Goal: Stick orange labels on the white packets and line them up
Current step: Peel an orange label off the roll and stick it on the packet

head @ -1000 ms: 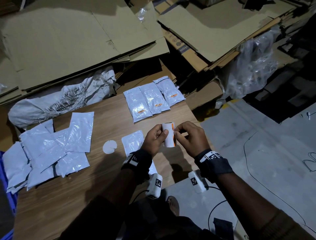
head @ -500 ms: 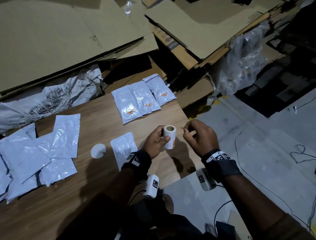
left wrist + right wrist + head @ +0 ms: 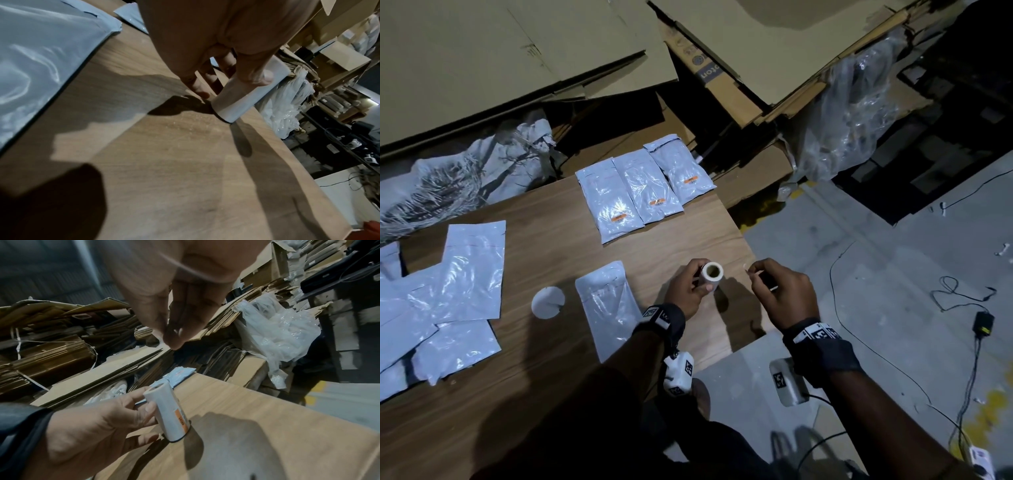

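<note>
**Label roll set upright on table; right hand pinched beside it**

The left hand sits in the lower centre of the head view, wrist low, forearm rising from the bottom edge. Its thumb and fingers curl round the white label roll, which stands nearly upright with its lower end on or just above the wooden table; contact cannot be confirmed. In the right wrist view an orange label shows on the side of the roll.

The right hand is just right of the roll, apart from it, over the right edge of the table. Its thumb and forefinger tips are pressed together, the other fingers curled. Whether a peeled label sits in the pinch cannot be told; the view is blurred.

One unlabelled packet lies flat just left of the left wrist, with a white paper disc beside it. Three labelled packets lie side by side, edges overlapping, at the far edge of the table in the upper centre. A loose pile of plain packets fills the left of the frame.
</note>
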### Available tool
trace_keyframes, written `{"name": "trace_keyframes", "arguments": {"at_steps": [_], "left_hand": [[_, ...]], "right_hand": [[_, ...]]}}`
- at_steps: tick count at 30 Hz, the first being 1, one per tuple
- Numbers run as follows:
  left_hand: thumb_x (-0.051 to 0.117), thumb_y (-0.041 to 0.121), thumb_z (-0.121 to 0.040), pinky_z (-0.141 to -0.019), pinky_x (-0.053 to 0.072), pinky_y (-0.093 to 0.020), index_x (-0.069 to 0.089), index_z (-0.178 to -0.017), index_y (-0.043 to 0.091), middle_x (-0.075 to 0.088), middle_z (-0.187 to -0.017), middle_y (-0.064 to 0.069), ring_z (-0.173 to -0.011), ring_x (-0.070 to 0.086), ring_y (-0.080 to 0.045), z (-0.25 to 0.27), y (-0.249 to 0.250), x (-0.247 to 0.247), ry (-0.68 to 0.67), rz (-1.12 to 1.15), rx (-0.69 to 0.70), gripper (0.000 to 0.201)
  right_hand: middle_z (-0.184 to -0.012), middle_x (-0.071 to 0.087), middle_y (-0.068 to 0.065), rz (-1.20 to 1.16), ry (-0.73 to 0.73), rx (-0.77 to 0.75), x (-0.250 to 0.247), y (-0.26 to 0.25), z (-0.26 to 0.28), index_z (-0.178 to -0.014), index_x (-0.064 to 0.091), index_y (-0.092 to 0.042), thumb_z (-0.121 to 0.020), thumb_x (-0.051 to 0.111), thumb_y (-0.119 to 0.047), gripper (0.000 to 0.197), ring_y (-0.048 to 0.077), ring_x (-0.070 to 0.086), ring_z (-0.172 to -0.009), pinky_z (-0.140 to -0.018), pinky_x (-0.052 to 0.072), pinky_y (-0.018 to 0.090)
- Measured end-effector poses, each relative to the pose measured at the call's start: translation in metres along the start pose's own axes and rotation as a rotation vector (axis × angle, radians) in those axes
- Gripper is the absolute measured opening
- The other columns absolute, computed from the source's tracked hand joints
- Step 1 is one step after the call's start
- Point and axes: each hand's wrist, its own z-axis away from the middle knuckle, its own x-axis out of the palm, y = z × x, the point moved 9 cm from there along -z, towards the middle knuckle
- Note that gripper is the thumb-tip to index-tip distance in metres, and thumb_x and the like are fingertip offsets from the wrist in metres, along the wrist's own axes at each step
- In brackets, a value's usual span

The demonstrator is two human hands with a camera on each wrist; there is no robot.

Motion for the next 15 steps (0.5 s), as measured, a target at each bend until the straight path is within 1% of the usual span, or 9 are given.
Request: {"name": "trace_keyframes", "arguments": {"at_steps": [2,5,6,8,10,11,12,14,15], "left_hand": [[0.071,0.003,-0.090,-0.075,0.039,0.000,0.060,-0.124,0.017,0.067,-0.119,-0.001,-0.107,0.061,-0.013,0.000,-0.005,0.000,0.008,0.006,0.003,0.038],[0.077,0.005,-0.086,-0.077,0.043,-0.005,0.062,-0.124,0.019,0.067,-0.120,0.001,-0.107,0.062,-0.006,0.001,-0.008,-0.002,0.000,0.026,-0.021,0.044],[0.079,0.002,-0.084,-0.079,0.044,-0.005,0.061,-0.127,0.019,0.067,-0.123,0.001,-0.110,0.061,-0.004,0.003,-0.009,-0.004,-0.006,0.038,-0.031,0.049],[0.080,0.001,-0.081,-0.087,0.044,-0.006,0.057,-0.136,0.020,0.063,-0.133,0.002,-0.120,0.057,-0.005,0.005,-0.011,-0.010,-0.009,0.007,-0.027,0.062],[0.080,0.002,-0.082,-0.092,0.041,-0.008,0.053,-0.142,0.022,0.058,-0.140,0.004,-0.127,0.052,-0.007,0.009,-0.013,-0.018,0.007,-0.046,-0.007,0.069],[0.079,0.003,-0.083,-0.092,0.041,-0.008,0.052,-0.142,0.023,0.057,-0.141,0.005,-0.128,0.052,-0.007,0.013,-0.015,-0.026,0.032,-0.052,0.000,0.067],[0.077,0.003,-0.085,-0.092,0.042,-0.010,0.053,-0.141,0.023,0.057,-0.141,0.006,-0.127,0.052,-0.007,0.017,-0.015,-0.034,0.062,-0.048,0.005,0.064],[0.072,0.003,-0.089,-0.092,0.047,-0.021,0.056,-0.137,0.022,0.060,-0.137,0.006,-0.123,0.055,-0.008,0.026,-0.014,-0.053,0.121,-0.005,0.017,0.054],[0.069,0.002,-0.091,-0.092,0.048,-0.024,0.059,-0.133,0.020,0.064,-0.132,0.005,-0.119,0.058,-0.009,0.031,-0.012,-0.063,0.145,0.025,0.031,0.047]], "right_hand": [[-0.083,0.073,-0.013,-0.029,-0.002,-0.007,0.004,0.000,0.000,-0.098,0.070,-0.029,-0.093,0.063,-0.037,0.012,0.009,0.069,-0.074,-0.063,0.058,0.036],[-0.089,0.073,-0.008,-0.103,0.005,-0.066,0.009,-0.009,-0.003,-0.095,0.073,-0.022,-0.093,0.063,-0.027,0.011,0.013,0.069,-0.079,-0.064,0.060,0.038],[-0.090,0.073,-0.007,-0.119,0.003,-0.092,0.011,-0.015,-0.004,-0.095,0.073,-0.019,-0.092,0.065,-0.022,0.009,0.014,0.069,-0.079,-0.064,0.060,0.038],[-0.091,0.072,-0.006,-0.151,-0.002,-0.131,0.014,-0.026,-0.005,-0.094,0.073,-0.016,-0.092,0.068,-0.012,0.006,0.013,0.068,-0.081,-0.064,0.059,0.036],[-0.094,0.072,-0.007,-0.199,-0.016,-0.145,0.018,-0.034,-0.005,-0.095,0.074,-0.017,-0.092,0.070,-0.007,0.011,0.009,0.068,-0.085,-0.066,0.059,0.032],[-0.096,0.073,-0.008,-0.222,-0.031,-0.153,0.022,-0.038,-0.005,-0.097,0.074,-0.017,-0.092,0.071,-0.006,0.012,0.007,0.068,-0.086,-0.067,0.059,0.031],[-0.097,0.073,-0.008,-0.240,-0.044,-0.160,0.024,-0.042,-0.005,-0.098,0.075,-0.017,-0.092,0.071,-0.006,0.013,0.006,0.069,-0.088,-0.067,0.059,0.029],[-0.100,0.074,-0.009,-0.287,-0.077,-0.160,0.034,-0.050,-0.005,-0.101,0.076,-0.018,-0.092,0.071,-0.004,0.017,0.007,0.070,-0.091,-0.069,0.059,0.027],[-0.102,0.074,-0.009,-0.314,-0.094,-0.156,0.039,-0.054,-0.005,-0.102,0.077,-0.019,-0.092,0.071,-0.003,0.019,0.008,0.070,-0.093,-0.070,0.059,0.026]]}}
